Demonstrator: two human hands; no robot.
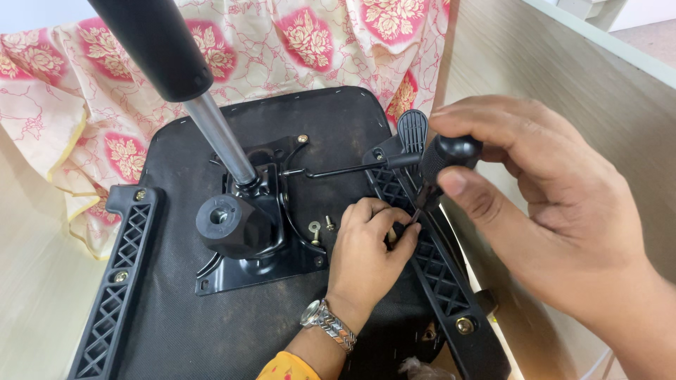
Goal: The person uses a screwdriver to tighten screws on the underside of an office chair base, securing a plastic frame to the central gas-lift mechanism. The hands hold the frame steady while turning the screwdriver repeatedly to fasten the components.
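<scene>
Floral cloth [105, 63] behind, right hand [556, 211] w/ screwdriver [440, 165], left hand [366, 253] steadying tip

this looks like a room in a home or a small office, with a makeshift repair spot rather than a fitted workshop. the work lies on a pale, wood-grain laminate surface [35, 295], and a panel of the same light laminate [563, 77] stands along the right side like a desk or cupboard wall. a cream cotton cloth printed with pink and red flowers [105, 84] is spread underneath, the sort of household fabric found in a house. an upturned black office-chair seat [211, 331] with its black metal base plate [282, 260] rests on it.
</scene>
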